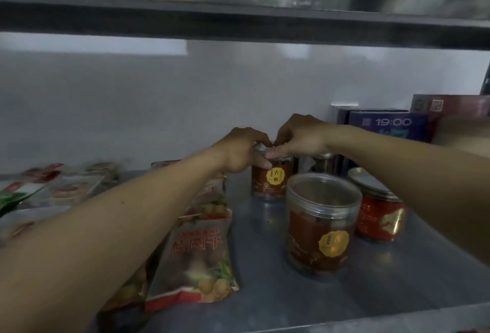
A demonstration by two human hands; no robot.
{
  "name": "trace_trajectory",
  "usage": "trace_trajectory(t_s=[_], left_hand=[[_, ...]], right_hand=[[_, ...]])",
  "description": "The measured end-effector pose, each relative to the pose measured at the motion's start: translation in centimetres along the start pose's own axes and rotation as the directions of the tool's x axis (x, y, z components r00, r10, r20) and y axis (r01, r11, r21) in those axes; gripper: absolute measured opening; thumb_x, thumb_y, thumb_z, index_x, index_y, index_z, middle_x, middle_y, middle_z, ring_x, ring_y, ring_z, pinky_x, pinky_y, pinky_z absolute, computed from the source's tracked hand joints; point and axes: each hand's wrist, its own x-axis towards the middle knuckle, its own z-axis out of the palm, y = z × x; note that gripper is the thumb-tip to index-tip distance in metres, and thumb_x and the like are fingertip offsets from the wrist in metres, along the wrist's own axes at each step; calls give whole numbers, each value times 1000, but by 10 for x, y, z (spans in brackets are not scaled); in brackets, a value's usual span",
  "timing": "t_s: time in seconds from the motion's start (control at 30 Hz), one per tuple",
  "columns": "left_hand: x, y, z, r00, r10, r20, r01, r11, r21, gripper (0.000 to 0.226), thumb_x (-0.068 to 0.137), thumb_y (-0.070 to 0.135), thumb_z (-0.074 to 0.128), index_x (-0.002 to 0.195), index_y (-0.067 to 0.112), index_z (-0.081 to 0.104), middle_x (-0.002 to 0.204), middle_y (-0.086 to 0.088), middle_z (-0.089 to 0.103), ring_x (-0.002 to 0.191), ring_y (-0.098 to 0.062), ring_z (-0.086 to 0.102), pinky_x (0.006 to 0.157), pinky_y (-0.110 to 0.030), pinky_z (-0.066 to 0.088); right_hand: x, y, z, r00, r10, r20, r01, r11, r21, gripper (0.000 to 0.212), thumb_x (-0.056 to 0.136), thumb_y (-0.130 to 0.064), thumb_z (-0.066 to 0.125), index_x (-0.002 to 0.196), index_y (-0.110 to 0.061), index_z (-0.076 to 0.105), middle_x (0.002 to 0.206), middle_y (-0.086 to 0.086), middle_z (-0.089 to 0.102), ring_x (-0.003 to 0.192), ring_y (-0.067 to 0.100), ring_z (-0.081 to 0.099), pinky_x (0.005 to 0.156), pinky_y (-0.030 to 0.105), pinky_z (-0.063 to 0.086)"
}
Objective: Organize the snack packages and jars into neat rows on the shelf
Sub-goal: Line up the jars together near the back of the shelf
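Both hands are up at the clear plastic back jar [269,183] with the dark brown filling and round yellow sticker. It stands deep on the grey metal shelf [265,306], near the pale rear wall. The left hand [242,149] has its grip curled round the jar's top edge, thumb down the side. The right hand [299,136] closes its grip on the lid rim from above.

The hold looks to me like the weak point. It is all up at the lid, and if that lid is only pressed on, a lift could leave the body behind; I can't tell how it is seated. The reach is crowded too. The right forearm passes just over the red-labelled jar with the silver metal lid [379,216], and the left forearm lies across the glossy printed snack pouch [196,253]. A careless pull back could tip the one or drag the other. The larger clear front jar [320,226] stands in the way of a straight draw forward.

The jars are smooth, hard-walled cylinders, likely to slide easily on the slick sheet-metal shelf. The pouch is soft, crinkled film, lumpy with its contents. At the right rear stands a stiff blue cardboard box [389,126].
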Motion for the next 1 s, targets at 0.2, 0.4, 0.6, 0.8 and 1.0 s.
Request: trace_trajectory(t_s=[0.2, 0.4, 0.6, 0.8, 1.0], left_hand=[[17, -19, 0, 999, -32, 12, 32, 999, -8, 51, 83, 36, 71, 129, 21, 56, 136, -2, 52, 123, -23, 48, 99, -34, 41], [32, -32, 1, 999, -51, 4, 51, 998, -33, 44, 83, 33, 72, 123, 22, 59, 131, -1, 57, 119, -21, 50, 93, -30, 40], [39, -34, 1, 999, -52, 6, 52, 998, -30, 42, 85, 30, 71, 124, 20, 59, 130, -1, 57, 117, -19, 50, 97, -32, 40], [42, -38, 7, 997, -69, -17, 68, 997, -26, 44, 85, 34, 70, 126, 22, 58, 133, 0, 55, 120, -19, 49, 89, -26, 34], [44, -36, 10, 996, -82, -30, 81, 996, -23, 47, 85, 33, 70, 128, 21, 57, 134, -1, 54, 122, -21, 49, 93, -28, 37]], right_hand=[[22, 2, 6, 1000, 1, 10, -2, 999, 47, 54, 82, -56, 67, 108, -9, 70, 106, 5, 68, 96, 18, 61, 76, 27, 49], [42, 9, 10, 999, -38, 6, 38, 999, 18, 58, 84, -57, 63, 114, -9, 68, 109, 3, 66, 94, 14, 57, 74, 24, 46], [56, 16, 11, 998, -61, 0, 61, 998, 3, 58, 85, -58, 63, 114, -8, 69, 110, 4, 67, 96, 16, 59, 73, 23, 45], [57, 18, 10, 997, -75, 17, 75, 997, -9, 59, 86, -56, 61, 118, -7, 67, 114, 6, 67, 99, 18, 59, 76, 24, 46], [50, 20, 11, 998, -48, 39, 49, 999, -14, 68, 86, -66, 53, 124, -10, 65, 121, 6, 66, 106, 19, 59, 87, 29, 47]])
